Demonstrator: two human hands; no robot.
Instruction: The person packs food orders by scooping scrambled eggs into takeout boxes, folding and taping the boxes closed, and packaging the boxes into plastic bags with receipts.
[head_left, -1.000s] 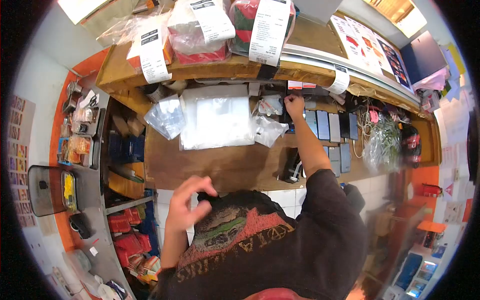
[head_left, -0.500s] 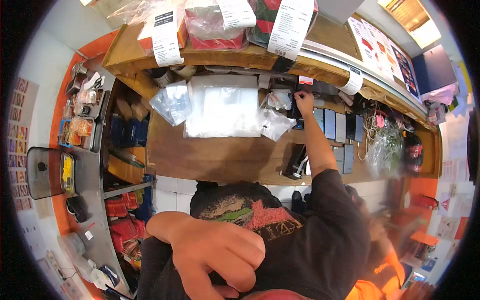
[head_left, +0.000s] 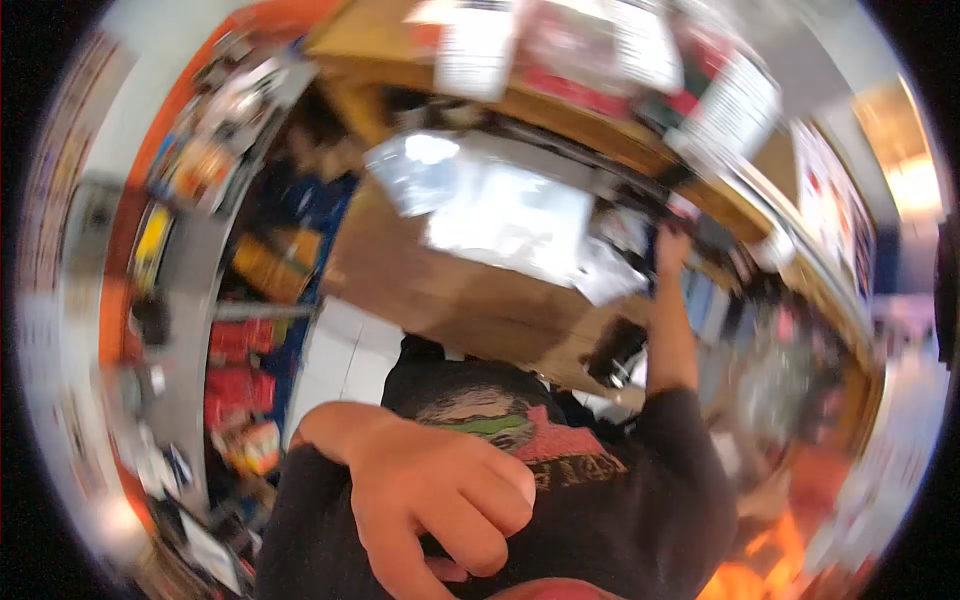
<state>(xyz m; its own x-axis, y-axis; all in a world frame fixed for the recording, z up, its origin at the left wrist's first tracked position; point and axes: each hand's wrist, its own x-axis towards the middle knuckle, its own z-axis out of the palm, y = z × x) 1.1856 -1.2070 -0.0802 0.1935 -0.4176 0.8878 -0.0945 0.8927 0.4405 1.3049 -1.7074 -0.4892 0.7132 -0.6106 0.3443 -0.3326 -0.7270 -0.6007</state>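
My left hand (head_left: 440, 490) is close to the camera in front of my chest, with its fingers curled in and nothing seen in them. My right arm reaches over the wooden desk (head_left: 400, 265). At its end my right hand (head_left: 675, 248) looks closed, beside a dark item at the back of the desk; blur hides what is in its fingers. Left of that hand lie a small clear bag (head_left: 610, 272) and a large stack of clear plastic sheets (head_left: 510, 215). A black device (head_left: 615, 350) rests near the desk's front edge, left of my forearm.
A raised wooden shelf (head_left: 590, 115) with packages and printed receipts runs along the back. To the left stands a rack with red packets (head_left: 238, 390). A bundle in clear plastic (head_left: 780, 385) is at the right. A person in orange (head_left: 765, 560) shows blurred at lower right.
The whole view has turned and blurred, so the desk now slopes down to the right. My right hand appears further right and lower in view. My left hand keeps its curled pose.
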